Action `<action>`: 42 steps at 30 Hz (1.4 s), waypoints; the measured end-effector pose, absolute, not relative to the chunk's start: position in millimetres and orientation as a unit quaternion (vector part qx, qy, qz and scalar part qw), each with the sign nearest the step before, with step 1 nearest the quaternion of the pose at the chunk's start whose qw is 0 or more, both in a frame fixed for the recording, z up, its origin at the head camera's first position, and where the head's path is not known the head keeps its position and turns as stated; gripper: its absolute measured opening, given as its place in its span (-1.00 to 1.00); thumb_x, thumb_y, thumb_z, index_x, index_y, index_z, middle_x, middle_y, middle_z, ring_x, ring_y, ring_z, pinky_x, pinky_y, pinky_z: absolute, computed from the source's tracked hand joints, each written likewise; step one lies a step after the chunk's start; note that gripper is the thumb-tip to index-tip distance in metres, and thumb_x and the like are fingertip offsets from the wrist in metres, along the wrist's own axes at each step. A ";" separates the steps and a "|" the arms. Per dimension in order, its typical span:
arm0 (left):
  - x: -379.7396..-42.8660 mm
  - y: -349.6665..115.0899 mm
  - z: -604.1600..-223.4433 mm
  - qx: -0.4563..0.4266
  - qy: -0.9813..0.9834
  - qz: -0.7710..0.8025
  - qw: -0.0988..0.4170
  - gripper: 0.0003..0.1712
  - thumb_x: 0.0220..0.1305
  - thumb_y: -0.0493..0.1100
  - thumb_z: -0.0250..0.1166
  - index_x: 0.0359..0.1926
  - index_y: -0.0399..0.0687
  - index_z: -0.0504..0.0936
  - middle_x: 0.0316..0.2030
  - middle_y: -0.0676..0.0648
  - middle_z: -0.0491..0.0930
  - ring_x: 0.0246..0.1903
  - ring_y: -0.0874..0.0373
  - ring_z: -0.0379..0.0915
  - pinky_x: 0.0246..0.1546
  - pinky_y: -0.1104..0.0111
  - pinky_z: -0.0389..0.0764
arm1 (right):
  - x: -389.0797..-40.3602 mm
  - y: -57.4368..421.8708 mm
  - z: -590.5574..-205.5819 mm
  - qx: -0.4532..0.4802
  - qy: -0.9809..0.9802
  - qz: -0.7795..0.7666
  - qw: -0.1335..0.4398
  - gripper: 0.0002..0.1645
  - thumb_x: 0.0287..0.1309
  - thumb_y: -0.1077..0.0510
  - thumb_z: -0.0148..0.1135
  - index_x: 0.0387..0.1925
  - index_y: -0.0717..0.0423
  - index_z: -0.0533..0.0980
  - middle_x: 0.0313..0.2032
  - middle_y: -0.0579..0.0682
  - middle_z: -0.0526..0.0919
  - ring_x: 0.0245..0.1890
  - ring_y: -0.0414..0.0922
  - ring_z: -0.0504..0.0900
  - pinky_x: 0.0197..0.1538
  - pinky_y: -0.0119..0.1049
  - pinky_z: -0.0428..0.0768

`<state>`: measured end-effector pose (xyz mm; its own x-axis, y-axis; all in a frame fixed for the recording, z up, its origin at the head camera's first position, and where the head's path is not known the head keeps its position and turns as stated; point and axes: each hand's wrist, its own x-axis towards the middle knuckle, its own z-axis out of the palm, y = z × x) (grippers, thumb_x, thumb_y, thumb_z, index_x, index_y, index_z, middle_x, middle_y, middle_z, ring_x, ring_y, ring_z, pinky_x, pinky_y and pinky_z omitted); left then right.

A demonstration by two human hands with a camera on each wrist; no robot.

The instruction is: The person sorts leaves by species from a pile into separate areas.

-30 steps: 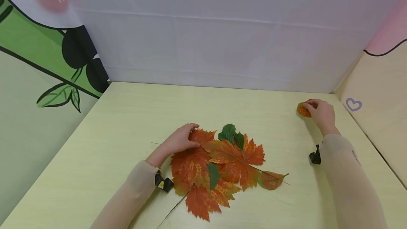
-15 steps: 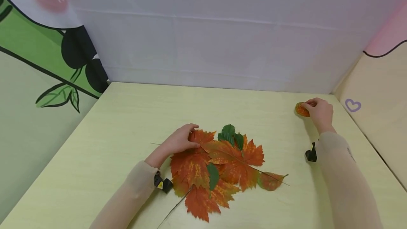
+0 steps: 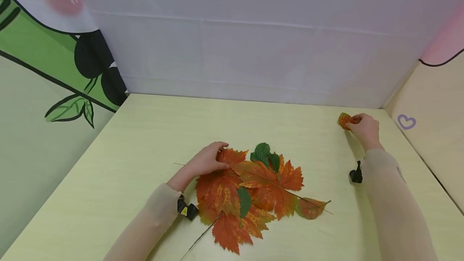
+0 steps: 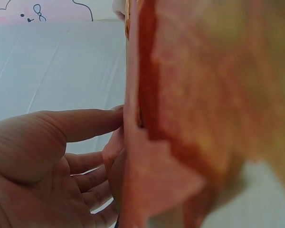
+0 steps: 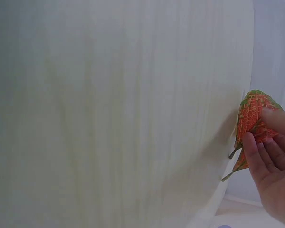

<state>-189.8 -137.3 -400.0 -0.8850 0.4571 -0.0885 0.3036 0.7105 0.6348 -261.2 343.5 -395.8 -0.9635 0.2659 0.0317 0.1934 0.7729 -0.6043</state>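
In the head view my left hand (image 3: 209,159) rests at the left edge of a pile of orange-red maple leaves (image 3: 218,190). Its thumb and fingers are spread and touch a leaf; the left wrist view shows the thumb tip (image 4: 115,118) against an orange leaf (image 4: 199,104), which hides the fingertips. At the far right of the table, my right hand (image 3: 367,130) pinches small oval orange leaves (image 3: 345,121) with green edges. Two stems show below these leaves (image 5: 249,114) in the right wrist view. They are held above the table, tilted.
Green leaves (image 3: 260,152) lie at the back of the pile, and another green leaf (image 3: 244,202) lies on it. A single oval leaf (image 3: 309,208) sits at its right. The pale table (image 3: 145,132) meets a white back wall (image 3: 253,59) and printed side panels (image 3: 431,132).
The oval leaves in my right hand have tipped more upright, showing more of their face. My left hand and the maple leaf pile have not visibly moved.
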 end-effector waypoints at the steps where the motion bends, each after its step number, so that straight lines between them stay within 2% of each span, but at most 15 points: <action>1: -189.7 -137.4 -400.3 0.207 0.917 0.320 0.121 -0.26 0.07 -0.14 0.34 0.25 -0.24 0.27 0.10 -0.21 0.40 0.06 -0.06 0.35 0.05 0.14 0.39 | -261.7 344.0 -395.4 -0.121 -0.941 0.310 0.058 -0.49 0.22 0.14 0.02 0.04 0.50 0.31 -0.04 0.42 0.38 0.09 0.39 0.14 0.11 0.14 0.21; 4: -189.3 -137.4 -400.5 0.207 0.916 0.320 0.120 -0.26 0.07 -0.14 0.34 0.25 -0.25 0.26 0.10 -0.22 0.39 0.07 -0.07 0.34 0.06 0.13 0.38 | -262.6 344.7 -392.9 -0.124 -0.945 0.296 0.061 -0.54 0.21 0.20 0.00 0.04 0.48 0.33 -0.05 0.40 0.41 0.01 0.32 0.29 0.00 0.09 0.34; 6: -189.5 -137.6 -400.8 0.206 0.917 0.321 0.121 -0.25 0.07 -0.13 0.34 0.25 -0.25 0.27 0.11 -0.22 0.39 0.07 -0.07 0.34 0.06 0.13 0.38 | -263.0 345.6 -391.7 -0.129 -0.948 0.283 0.064 -0.55 0.21 0.17 0.01 0.03 0.44 0.36 -0.07 0.37 0.45 -0.07 0.27 0.39 -0.11 0.03 0.39; 10: -190.2 -138.0 -401.3 0.207 0.917 0.320 0.121 -0.25 0.06 -0.13 0.34 0.24 -0.25 0.27 0.11 -0.21 0.38 0.08 -0.07 0.33 0.07 0.13 0.37 | -262.9 348.0 -391.5 -0.145 -0.949 0.275 0.047 -0.50 0.24 0.04 0.02 0.04 0.38 0.37 -0.07 0.33 0.47 -0.13 0.22 0.43 -0.28 -0.08 0.36; 19: -190.3 -137.6 -401.7 0.213 0.917 0.319 0.115 -0.27 0.07 -0.14 0.34 0.23 -0.25 0.28 0.11 -0.21 0.38 0.06 -0.05 0.34 0.06 0.14 0.38 | -266.9 351.0 -398.9 -0.174 -0.945 0.272 0.052 -0.42 0.25 -0.07 -0.01 0.05 0.36 0.38 -0.03 0.34 0.45 -0.04 0.28 0.34 -0.19 0.01 0.33; 30: -190.2 -137.8 -400.1 0.213 0.918 0.314 0.118 -0.28 0.08 -0.13 0.33 0.23 -0.26 0.28 0.11 -0.21 0.38 0.05 -0.05 0.34 0.06 0.15 0.37 | -259.3 350.2 -396.3 -0.177 -0.950 0.249 0.061 -0.32 0.21 -0.14 -0.02 0.05 0.41 0.33 0.01 0.37 0.43 -0.03 0.31 0.38 -0.15 0.05 0.37; 33: -191.0 -137.8 -401.3 0.215 0.917 0.313 0.120 -0.28 0.08 -0.13 0.33 0.23 -0.26 0.28 0.10 -0.21 0.38 0.04 -0.04 0.35 0.06 0.15 0.38 | -256.5 352.9 -395.7 -0.171 -0.954 0.239 0.054 -0.29 0.21 -0.16 -0.02 0.05 0.42 0.31 0.01 0.38 0.42 -0.06 0.31 0.40 -0.23 0.03 0.39; 37: -192.2 -137.6 -403.5 0.224 0.918 0.306 0.118 -0.28 0.08 -0.12 0.33 0.23 -0.27 0.28 0.10 -0.22 0.38 0.04 -0.05 0.34 0.06 0.15 0.37 | -251.3 352.9 -392.4 -0.143 -0.963 0.222 0.060 -0.37 0.20 -0.14 -0.01 -0.03 0.38 0.36 -0.09 0.36 0.46 -0.16 0.26 0.45 -0.36 -0.04 0.39; 42: -191.5 -136.5 -402.9 0.224 0.918 0.306 0.116 -0.28 0.08 -0.12 0.33 0.22 -0.27 0.29 0.10 -0.22 0.38 0.06 -0.06 0.33 0.08 0.14 0.36 | -241.0 345.6 -385.2 -0.085 -0.974 0.201 0.060 -0.44 0.20 -0.14 0.01 -0.09 0.31 0.40 -0.20 0.30 0.50 -0.25 0.20 0.47 -0.44 -0.12 0.38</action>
